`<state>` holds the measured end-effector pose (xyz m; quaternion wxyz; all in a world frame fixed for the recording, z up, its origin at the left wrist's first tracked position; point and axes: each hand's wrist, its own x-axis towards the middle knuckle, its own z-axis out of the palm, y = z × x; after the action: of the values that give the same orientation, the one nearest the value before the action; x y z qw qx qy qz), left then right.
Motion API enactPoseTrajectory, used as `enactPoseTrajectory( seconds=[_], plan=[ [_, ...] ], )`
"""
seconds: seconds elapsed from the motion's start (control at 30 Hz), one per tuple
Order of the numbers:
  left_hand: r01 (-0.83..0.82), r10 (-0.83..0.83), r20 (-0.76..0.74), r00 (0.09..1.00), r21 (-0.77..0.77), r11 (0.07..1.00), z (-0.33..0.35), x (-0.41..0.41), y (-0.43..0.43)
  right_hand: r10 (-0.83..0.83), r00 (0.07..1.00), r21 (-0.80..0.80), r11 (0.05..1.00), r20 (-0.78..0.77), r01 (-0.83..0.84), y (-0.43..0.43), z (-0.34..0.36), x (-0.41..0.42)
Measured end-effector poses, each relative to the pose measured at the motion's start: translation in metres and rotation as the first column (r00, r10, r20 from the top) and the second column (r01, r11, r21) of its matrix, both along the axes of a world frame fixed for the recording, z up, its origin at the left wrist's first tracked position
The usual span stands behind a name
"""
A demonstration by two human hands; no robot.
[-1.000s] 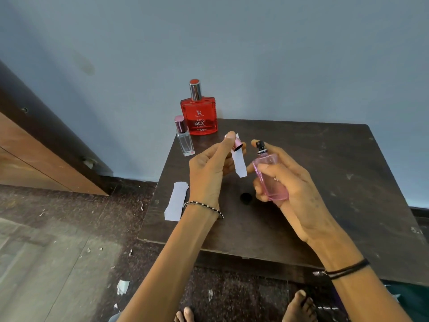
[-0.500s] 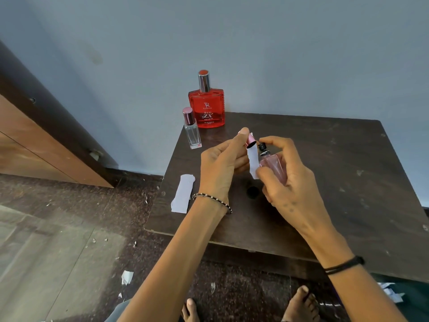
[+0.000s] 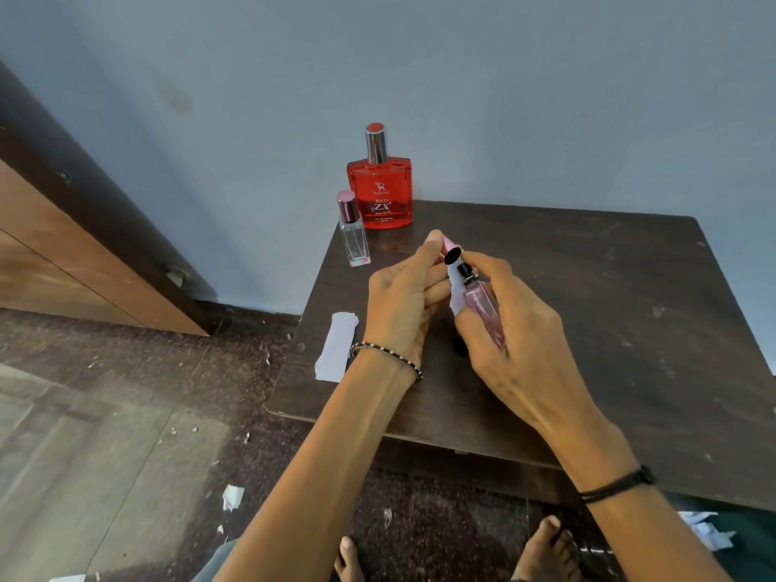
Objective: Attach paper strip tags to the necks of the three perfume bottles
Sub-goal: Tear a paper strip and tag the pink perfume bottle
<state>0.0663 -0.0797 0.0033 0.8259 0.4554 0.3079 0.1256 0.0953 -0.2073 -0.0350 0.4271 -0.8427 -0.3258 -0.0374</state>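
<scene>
Against a blue wall, the dark wooden table (image 3: 588, 312) underlies both hands: left grip (image 3: 403, 304) pinching a pink cap (image 3: 450, 247), right grip (image 3: 516, 329) clasping the pink bottle (image 3: 483, 304).

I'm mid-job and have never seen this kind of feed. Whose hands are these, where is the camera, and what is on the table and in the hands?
There is no machine here: these are a person's two bare hands, filmed by one wide-angle camera on their head, looking forward and down. The right hand holds a small pink perfume bottle with its black sprayer uncovered. The left hand pinches the pink cap and a white paper strip beside the bottle's neck. On the dark wooden table stand a red perfume bottle and a small clear bottle, both at the far left corner. More paper strips lie at the table's left edge, overhanging it.
</scene>
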Motion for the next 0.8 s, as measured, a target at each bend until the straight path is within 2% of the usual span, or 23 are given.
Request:
enactPoseTrajectory(
  seconds=[0.33, 0.8],
  plan=[
    [-0.019, 0.02, 0.016, 1.0, -0.099, 0.995, 0.0001, -0.0007, 0.0045, 0.02, 0.986, -0.017, 1.0, 0.168, -0.018, 0.0004, 0.006, 0.0013],
    [-0.008, 0.005, -0.03, 1.0, -0.096, 0.995, -0.0018, 0.0009, 0.0013, 0.015, 0.995, -0.017, 1.0, 0.101, -0.013, 0.0011, 0.0085, 0.0004]
  ],
)
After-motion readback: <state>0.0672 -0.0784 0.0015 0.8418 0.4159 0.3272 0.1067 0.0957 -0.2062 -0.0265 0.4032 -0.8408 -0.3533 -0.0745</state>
